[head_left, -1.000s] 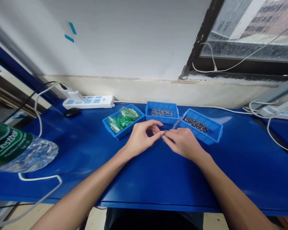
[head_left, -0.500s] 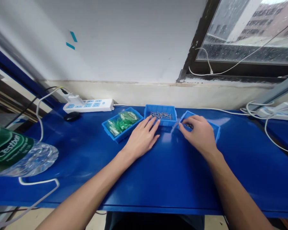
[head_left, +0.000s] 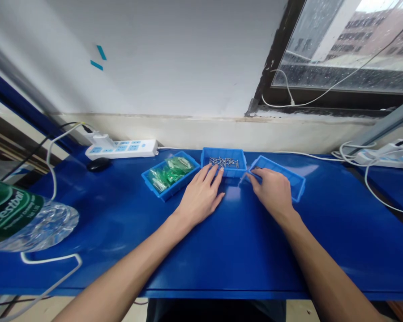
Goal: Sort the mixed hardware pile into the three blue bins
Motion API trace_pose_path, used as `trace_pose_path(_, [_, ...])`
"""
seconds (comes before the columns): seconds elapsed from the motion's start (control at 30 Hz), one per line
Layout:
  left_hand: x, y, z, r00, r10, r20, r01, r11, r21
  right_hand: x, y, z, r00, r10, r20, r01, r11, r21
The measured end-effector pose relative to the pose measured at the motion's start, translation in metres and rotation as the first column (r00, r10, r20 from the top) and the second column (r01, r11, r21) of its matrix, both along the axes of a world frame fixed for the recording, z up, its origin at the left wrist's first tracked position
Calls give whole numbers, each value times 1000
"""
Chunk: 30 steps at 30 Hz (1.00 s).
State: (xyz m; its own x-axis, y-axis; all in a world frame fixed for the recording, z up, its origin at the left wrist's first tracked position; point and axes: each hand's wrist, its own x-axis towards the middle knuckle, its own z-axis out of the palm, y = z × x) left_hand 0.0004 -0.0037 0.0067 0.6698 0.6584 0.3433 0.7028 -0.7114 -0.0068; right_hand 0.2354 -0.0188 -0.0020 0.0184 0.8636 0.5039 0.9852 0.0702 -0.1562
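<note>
One blue table (head_left: pixel 228 255) holds three blue bins (head_left: pixel 234 173).

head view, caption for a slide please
Right hand at the rightmost blue bin, left hand near the middle bin of slim metal parts.

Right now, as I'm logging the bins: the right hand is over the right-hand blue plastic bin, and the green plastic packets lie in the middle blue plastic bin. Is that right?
Not quite: in the head view, the green plastic packets lie in the left blue bin, not the middle one. The right hand is over the right-hand blue bin.
</note>
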Motion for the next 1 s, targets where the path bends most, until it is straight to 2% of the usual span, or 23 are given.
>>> trace_pose_path(0.33, [-1,3,0,1000,-18,10,18,1000,-14,-2,4,-3,997,56,-44,-55,998,23])
trace_pose_path(0.53, [-7,3,7,986,-129,102,126,991,43,-13,-2,7,984,121,-130,-88,968,234])
trace_pose_path(0.63, [-9,2,9,979,-145,142,144,989,18,-22,-6,11,958,233,-167,-178,940,291])
trace_pose_path(0.7, [-9,2,8,985,-122,123,127,991,-42,-28,-8,9,924,337,-181,-288,924,252])
trace_pose_path(0.8, [-10,3,4,994,-71,85,82,986,-143,-34,-10,0,878,444,-177,-430,896,116])
trace_pose_path(0.9, [-10,5,-1,996,-36,81,51,979,-200,-36,-8,-10,860,481,-172,-489,873,-2])
trace_pose_path(1.0, [-10,6,-6,997,-23,80,40,976,-216,-37,-4,-15,867,477,-147,-491,867,-82])
